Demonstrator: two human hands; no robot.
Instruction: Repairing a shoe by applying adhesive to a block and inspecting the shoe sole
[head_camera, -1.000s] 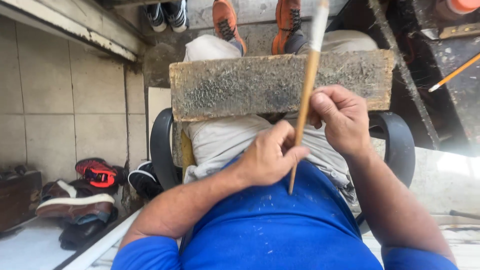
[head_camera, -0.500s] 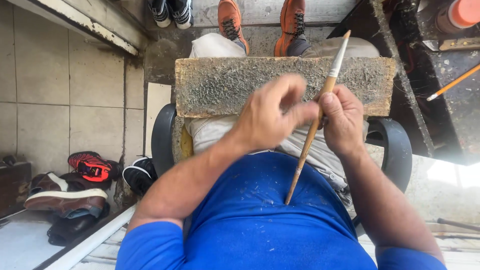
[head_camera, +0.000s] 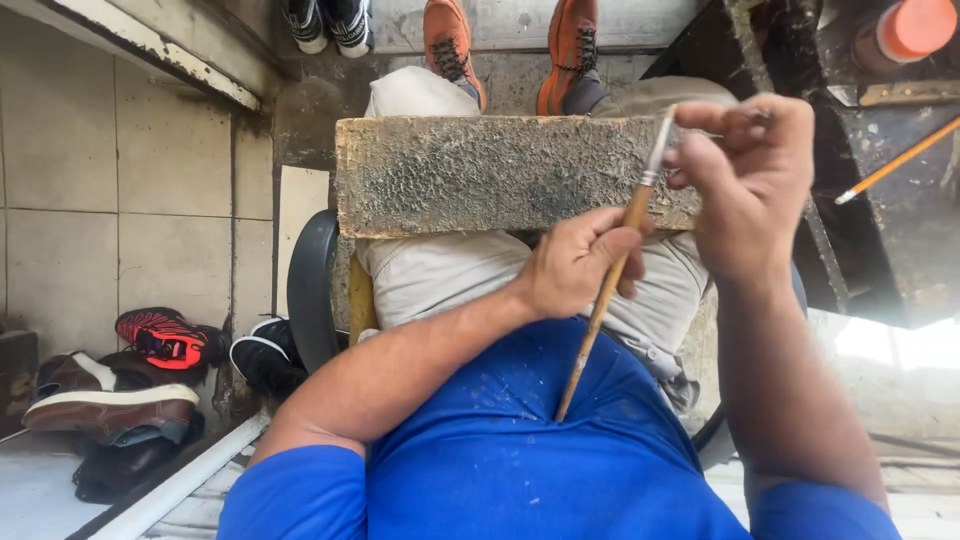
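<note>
My left hand (head_camera: 578, 262) grips the wooden handle of a long paintbrush (head_camera: 608, 280) near its middle, over my lap. The brush slants up to the right, its metal ferrule and tip reaching my right hand (head_camera: 752, 180), whose fingertips pinch the bristle end. A rough, stained wooden board (head_camera: 470, 175) lies across my thighs just behind both hands. I sit in a dark chair (head_camera: 310, 290), wearing a blue shirt, light trousers and orange shoes (head_camera: 450, 45).
Several shoes (head_camera: 130, 385) are piled on the floor at the left by a tiled wall. A dark metal frame (head_camera: 880, 210) stands at the right with an orange-handled brush (head_camera: 895, 162) on it and an orange cap (head_camera: 918, 28) above. Another person's black shoes (head_camera: 325, 22) show at the top.
My right hand has lifted and slid up the brush to its bristle tip. My left hand dropped from above the brush to grip the handle lower down. The brush tilted further right.
</note>
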